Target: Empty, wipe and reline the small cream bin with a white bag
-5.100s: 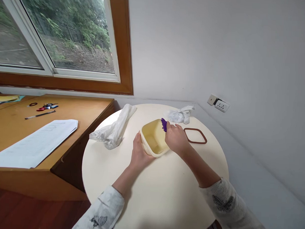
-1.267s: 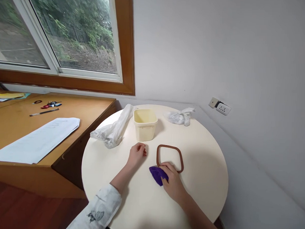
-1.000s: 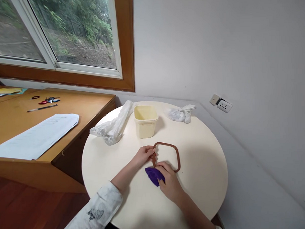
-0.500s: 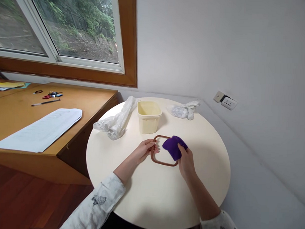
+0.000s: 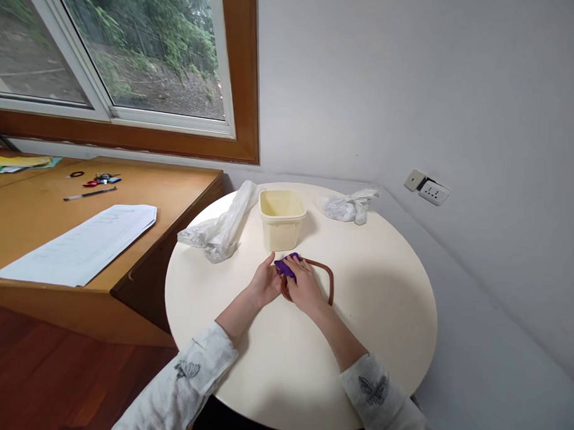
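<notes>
A brown rounded-square frame [image 5: 332,282] is held just in front of the cream tub, over the round table. My left hand [image 5: 264,284] supports the frame's left side, thumb raised and fingers partly hidden behind the frame and cloth. My right hand [image 5: 307,290] reaches across the frame's opening and presses a purple cloth [image 5: 285,266] against that same left side. Its fingers lie over the cloth and cover part of the frame.
The cream tub [image 5: 281,233] stands at the back of the white round table [image 5: 282,365]. Left of it lies a crumpled clear plastic bag [image 5: 225,231]; a knotted plastic bag [image 5: 346,207] sits to the right. A wooden desk [image 5: 175,186] bears papers [image 5: 83,242] and a pen [image 5: 90,194].
My right hand has moved left with the purple cloth, from the frame's right side to its left side. My left thumb has lifted off the frame's rim.
</notes>
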A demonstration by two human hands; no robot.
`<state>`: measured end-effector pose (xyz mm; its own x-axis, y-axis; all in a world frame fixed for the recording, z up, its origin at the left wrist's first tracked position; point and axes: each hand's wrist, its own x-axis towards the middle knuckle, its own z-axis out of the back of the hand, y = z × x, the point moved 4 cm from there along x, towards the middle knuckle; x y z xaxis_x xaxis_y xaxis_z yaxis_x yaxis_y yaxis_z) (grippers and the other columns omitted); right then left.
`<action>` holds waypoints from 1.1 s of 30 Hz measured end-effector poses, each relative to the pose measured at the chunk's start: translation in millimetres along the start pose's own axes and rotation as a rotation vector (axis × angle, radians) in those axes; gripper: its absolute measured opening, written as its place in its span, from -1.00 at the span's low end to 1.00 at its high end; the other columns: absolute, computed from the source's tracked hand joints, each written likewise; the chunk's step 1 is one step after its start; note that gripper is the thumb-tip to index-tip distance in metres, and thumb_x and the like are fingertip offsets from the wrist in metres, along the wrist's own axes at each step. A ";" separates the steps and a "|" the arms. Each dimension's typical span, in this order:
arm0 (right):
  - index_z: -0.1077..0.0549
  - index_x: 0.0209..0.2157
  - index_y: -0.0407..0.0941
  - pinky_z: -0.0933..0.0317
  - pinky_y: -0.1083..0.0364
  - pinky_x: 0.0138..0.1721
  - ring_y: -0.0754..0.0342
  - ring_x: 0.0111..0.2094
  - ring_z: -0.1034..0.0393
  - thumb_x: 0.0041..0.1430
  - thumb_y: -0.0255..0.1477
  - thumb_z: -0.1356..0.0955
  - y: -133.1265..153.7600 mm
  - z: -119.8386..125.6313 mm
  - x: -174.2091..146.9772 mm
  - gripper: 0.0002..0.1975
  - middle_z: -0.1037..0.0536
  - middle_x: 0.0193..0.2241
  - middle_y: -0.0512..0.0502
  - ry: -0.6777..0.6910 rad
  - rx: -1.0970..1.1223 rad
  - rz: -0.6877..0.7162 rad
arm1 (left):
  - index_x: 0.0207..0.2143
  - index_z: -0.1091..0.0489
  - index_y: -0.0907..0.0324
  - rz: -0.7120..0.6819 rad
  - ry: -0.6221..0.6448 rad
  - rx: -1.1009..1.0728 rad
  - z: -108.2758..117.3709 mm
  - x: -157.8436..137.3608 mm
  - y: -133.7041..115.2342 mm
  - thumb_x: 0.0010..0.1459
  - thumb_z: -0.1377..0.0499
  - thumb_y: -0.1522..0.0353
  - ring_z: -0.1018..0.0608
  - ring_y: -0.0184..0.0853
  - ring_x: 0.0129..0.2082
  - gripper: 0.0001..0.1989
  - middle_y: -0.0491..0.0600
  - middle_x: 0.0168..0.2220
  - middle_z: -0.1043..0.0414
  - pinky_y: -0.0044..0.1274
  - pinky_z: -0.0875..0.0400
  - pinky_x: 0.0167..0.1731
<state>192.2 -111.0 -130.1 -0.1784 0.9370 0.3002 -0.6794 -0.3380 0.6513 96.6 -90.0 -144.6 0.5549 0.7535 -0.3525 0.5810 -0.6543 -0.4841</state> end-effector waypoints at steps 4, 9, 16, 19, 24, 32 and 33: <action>-0.33 0.05 -0.21 0.17 -0.10 0.25 0.01 0.19 -0.08 0.12 -0.62 -0.15 10.4 -4.2 -11.1 -0.55 -0.32 0.11 -0.19 0.027 -0.088 0.088 | -0.33 -0.36 0.36 0.014 -0.018 -0.029 0.3 -0.1 -1.1 0.22 0.08 0.16 -0.54 -0.30 -0.50 -0.57 0.08 -0.52 -0.47 -0.50 -0.43 -0.39; -0.36 0.00 -0.18 0.13 -0.12 0.24 0.02 0.19 -0.07 0.07 -0.66 -0.18 24.8 -3.6 -29.5 -0.55 -0.39 0.06 -0.14 0.035 -0.036 0.204 | -0.27 -0.36 0.39 0.024 0.007 -0.027 1.4 -0.6 -2.1 0.19 0.05 0.14 -0.56 -0.17 -0.29 -0.55 0.22 -0.36 -0.49 -0.40 -0.43 -0.25; -0.42 -0.14 -0.11 -0.07 -0.06 0.12 0.02 0.11 -0.18 0.10 -0.63 -0.20 30.0 7.5 -47.6 -0.67 -0.46 -0.04 -0.11 0.041 0.098 0.183 | -0.19 -0.33 0.30 -0.052 0.010 0.130 6.3 5.6 0.2 0.05 -0.19 0.46 -0.54 -0.21 -0.17 -0.77 0.13 -0.27 -0.49 -0.44 -0.39 -0.11; -0.42 -0.19 -0.08 -0.08 -0.06 0.10 0.04 -0.06 -0.32 0.07 -0.66 -0.20 29.5 12.2 -56.6 -0.68 -0.52 -0.17 -0.07 0.053 0.152 0.185 | -0.13 -0.31 0.24 -0.098 0.019 0.135 5.4 5.4 -0.2 0.02 -0.15 0.61 -0.57 -0.31 -0.29 -0.67 0.02 -0.39 -0.47 -0.48 -0.40 -0.13; -0.45 -0.25 -0.11 -0.20 -0.02 -0.08 0.02 -0.21 -0.36 0.04 -0.62 -0.22 7.5 23.5 -68.5 -0.72 -0.52 -0.31 -0.08 0.025 0.263 0.009 | -0.04 -0.28 0.25 -0.130 0.001 0.169 6.6 5.2 -2.2 0.05 -0.11 0.63 -0.51 -0.41 -0.50 -0.61 -0.03 -0.52 -0.40 -0.53 -0.43 -0.34; -0.47 -0.19 -0.20 -0.30 0.01 -0.20 -0.01 -0.26 -0.44 0.17 -0.34 -0.18 -25.1 53.2 -56.7 -0.67 -0.56 -0.30 -0.17 -0.413 0.533 -0.393 | -0.13 -0.31 0.26 -0.143 -0.024 0.120 7.7 10.3 -2.3 0.09 -0.08 0.57 -0.24 -0.54 -0.69 -0.74 -0.15 -0.61 -0.21 -0.66 -0.15 -0.66; -0.45 -0.13 -0.18 -0.29 -0.01 -0.14 -0.02 -0.19 -0.43 0.17 -0.38 -0.17 -19.9 52.1 -55.5 -0.67 -0.55 -0.23 -0.18 -0.398 0.489 -0.334 | -0.15 -0.31 0.26 -0.141 -0.026 0.111 7.2 10.0 -2.6 0.11 -0.07 0.55 -0.24 -0.54 -0.69 -0.76 -0.15 -0.62 -0.20 -0.67 -0.14 -0.66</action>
<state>252.7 -160.9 -123.4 0.3204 0.9258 0.2007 -0.2387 -0.1261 0.9629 96.3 -80.3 -152.6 0.4562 0.8397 -0.2947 0.5818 -0.5320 -0.6151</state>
